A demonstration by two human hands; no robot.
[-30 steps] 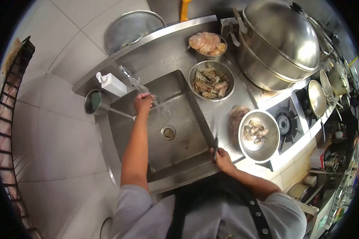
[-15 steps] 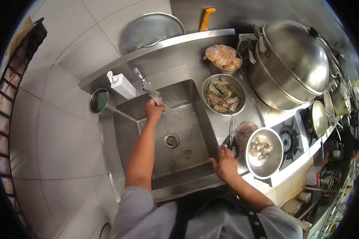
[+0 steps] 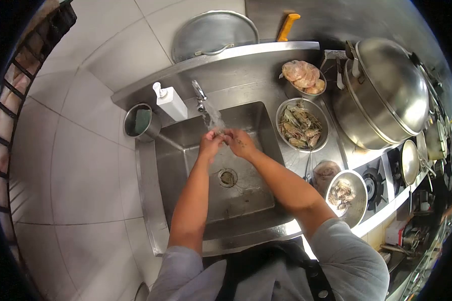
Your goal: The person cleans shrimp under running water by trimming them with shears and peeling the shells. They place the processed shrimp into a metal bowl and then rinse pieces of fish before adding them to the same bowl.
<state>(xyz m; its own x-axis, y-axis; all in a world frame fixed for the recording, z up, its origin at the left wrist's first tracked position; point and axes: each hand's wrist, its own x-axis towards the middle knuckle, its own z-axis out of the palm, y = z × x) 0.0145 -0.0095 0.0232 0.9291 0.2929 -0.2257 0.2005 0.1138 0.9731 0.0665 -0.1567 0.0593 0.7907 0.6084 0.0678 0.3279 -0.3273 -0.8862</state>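
Water runs from the faucet (image 3: 199, 93) over the steel sink (image 3: 201, 200). My left hand (image 3: 212, 144) is in the stream with its fingers curled in. Beside it, my right hand (image 3: 240, 142) has its fingertips bent against the left ones. What lies between the fingers is too small and hidden to make out. Right of the sink is a steel bowl of whole shrimp (image 3: 299, 124). Below that bowl lies a pair of scissors (image 3: 309, 168), partly hidden. A second metal bowl (image 3: 355, 208) holds pale, shrimp-like pieces (image 3: 342, 194).
A white pump bottle (image 3: 172, 104) and a steel cup with a green sponge (image 3: 141, 122) stand left of the faucet. A container of bagged pinkish food (image 3: 302, 78) is behind the shrimp. A large domed steamer pot (image 3: 386, 95) and a gas burner (image 3: 372, 185) are at right.
My right hand has moved left from the counter by the scissors into the sink, meeting my left hand under the water. The whole view has shifted slightly.
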